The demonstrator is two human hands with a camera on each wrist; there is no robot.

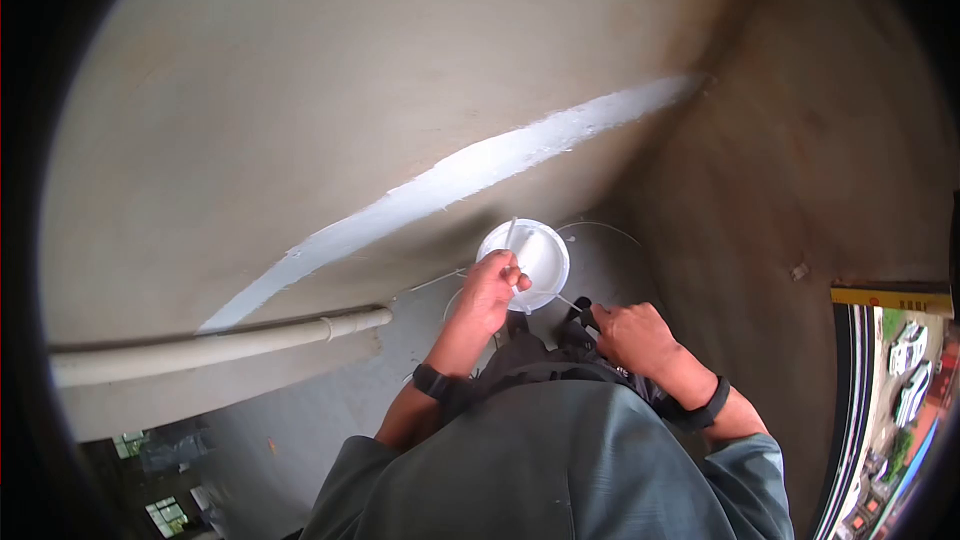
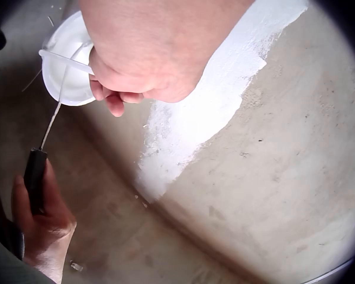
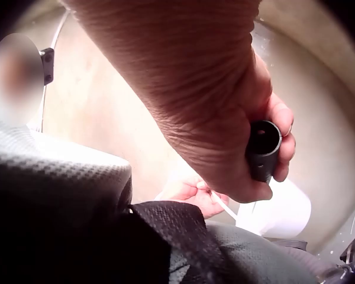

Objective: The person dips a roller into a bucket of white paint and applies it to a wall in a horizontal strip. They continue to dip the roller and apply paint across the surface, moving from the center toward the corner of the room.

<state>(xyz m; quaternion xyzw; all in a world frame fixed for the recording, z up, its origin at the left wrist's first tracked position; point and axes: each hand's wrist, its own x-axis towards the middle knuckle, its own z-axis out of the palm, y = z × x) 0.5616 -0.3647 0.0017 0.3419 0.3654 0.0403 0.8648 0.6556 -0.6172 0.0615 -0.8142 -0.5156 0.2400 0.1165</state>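
Below me stands a white bucket [image 1: 564, 270] with white, wet-looking material inside. My left hand [image 1: 488, 295] is over its near left side, fingers curled round a thin white strip [image 2: 65, 60] that crosses the opening. My right hand [image 1: 637, 340] grips the black handle [image 2: 34, 177] of a tool with a thin shank [image 2: 49, 125]. The shank slants into the bucket, its far part coated white. In the right wrist view, the handle's butt [image 3: 265, 139] is hollow and the fingers wrap round it. What kind of tool end sits in the bucket cannot be told.
A broad white band [image 1: 470, 168] runs diagonally along the grey-brown wall [image 1: 300, 90] in front. A pale pipe [image 1: 230, 348] lies along the wall's lower left. At the right, a second wall meets it at a corner, beside an opening onto parked cars [image 1: 908, 370] far below.
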